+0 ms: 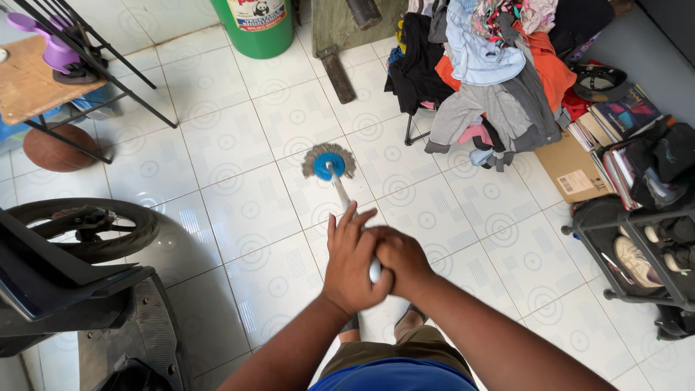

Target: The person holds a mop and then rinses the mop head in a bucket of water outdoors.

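Observation:
A mop with a round blue hub and grey strands (328, 161) rests on the white tiled floor (239, 145) ahead of me. Its pale handle (342, 192) runs back to my hands. My right hand (400, 261) is wrapped around the top of the handle. My left hand (351, 262) lies over it, fingers stretched forward along the shaft. Both hands meet at the centre of the view, above my feet.
A motorbike's front wheel (87, 226) and dark bodywork (65, 289) fill the left. A green bin (257, 25) stands at the back. A clothes pile on a chair (492, 72), books, a cardboard box (572, 170) and a shoe rack (637, 253) line the right. A wooden table (32, 80) and ball (51, 148) sit far left.

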